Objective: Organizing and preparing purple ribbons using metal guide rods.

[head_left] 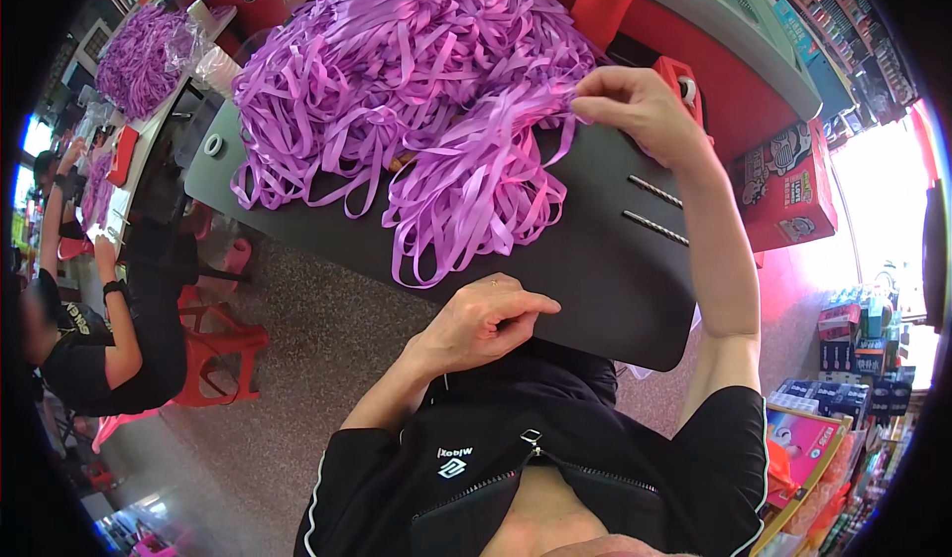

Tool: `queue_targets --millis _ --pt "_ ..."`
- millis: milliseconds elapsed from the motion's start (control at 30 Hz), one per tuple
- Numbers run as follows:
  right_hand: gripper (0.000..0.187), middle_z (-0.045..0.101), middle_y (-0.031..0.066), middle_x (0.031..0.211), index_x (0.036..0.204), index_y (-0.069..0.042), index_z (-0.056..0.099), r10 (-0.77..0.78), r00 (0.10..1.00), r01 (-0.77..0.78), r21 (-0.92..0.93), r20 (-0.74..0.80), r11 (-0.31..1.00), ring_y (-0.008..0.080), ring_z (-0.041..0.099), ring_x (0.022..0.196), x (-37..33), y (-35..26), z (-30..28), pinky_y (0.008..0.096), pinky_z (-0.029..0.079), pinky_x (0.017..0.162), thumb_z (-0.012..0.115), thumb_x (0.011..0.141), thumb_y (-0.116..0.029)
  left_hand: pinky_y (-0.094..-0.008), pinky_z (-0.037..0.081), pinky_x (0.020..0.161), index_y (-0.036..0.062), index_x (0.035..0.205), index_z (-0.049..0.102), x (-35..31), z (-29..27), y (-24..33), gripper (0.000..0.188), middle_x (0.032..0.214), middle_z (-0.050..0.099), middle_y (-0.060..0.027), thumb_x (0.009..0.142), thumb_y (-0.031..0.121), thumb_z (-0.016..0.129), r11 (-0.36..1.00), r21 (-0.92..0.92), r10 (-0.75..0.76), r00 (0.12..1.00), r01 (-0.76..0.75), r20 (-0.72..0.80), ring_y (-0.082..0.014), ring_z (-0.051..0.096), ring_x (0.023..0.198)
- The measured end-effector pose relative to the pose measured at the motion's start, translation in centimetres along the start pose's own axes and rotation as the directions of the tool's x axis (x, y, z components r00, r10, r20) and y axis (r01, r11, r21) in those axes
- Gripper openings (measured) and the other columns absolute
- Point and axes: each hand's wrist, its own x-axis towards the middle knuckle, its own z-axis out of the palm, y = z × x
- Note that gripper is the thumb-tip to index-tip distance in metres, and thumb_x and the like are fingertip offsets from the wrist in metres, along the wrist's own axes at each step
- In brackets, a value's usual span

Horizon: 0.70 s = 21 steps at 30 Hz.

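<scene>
A big heap of purple ribbon loops (367, 71) covers the far part of the dark table (595, 269). A smaller bunch of the same ribbons (476, 190) spreads from it toward me. My right hand (650, 116) is raised at the heap's right side, thumb and forefinger pinched on a purple ribbon at the end of this bunch. My left hand (486, 324) is closed by the table's near edge, below the bunch, its forefinger pointing right. I see nothing in it. Two twisted metal rods (654, 228) lie on the table below my right forearm.
A white ring-shaped roll (212, 144) lies at the table's left end. Behind the heap stand a red tumbler (607, 1) and a red tape dispenser (679, 86). At left, another person sits on a red plastic chair (218, 354) by a table with more purple ribbon (139, 61).
</scene>
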Motion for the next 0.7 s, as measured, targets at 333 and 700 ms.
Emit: queue_targets --millis 333,700 --pt "0.016 0.053 0.0037 0.069 0.102 -0.005 0.054 -0.343 0.939 0.144 0.876 0.025 0.46 0.0078 0.037 0.054 -7.5 -3.4 -5.5 0.024 0.033 0.056 0.054 0.091 -0.016 -0.0231 0.045 0.064 -0.0023 0.099 0.068 -0.2 -1.8 1.6 0.023 0.077 0.061 -0.0066 0.079 -0.007 0.057 0.874 -0.485 -0.107 0.988 0.042 -0.107 -0.0103 0.058 0.069" --pt "0.018 0.036 -0.0043 0.058 0.078 -0.01 0.042 -0.063 0.905 0.383 0.738 -0.421 0.556 0.0073 0.033 0.056 -21.9 -6.7 -14.5 0.0254 0.026 0.057 0.047 0.095 -0.006 -0.0331 0.049 0.078 0.0022 0.099 0.066 6.5 -1.7 3.9 0.022 0.092 0.063 -0.011 0.078 -0.005 0.062 0.936 0.317 0.187 0.979 -0.152 -0.085 -0.0256 0.062 0.088"
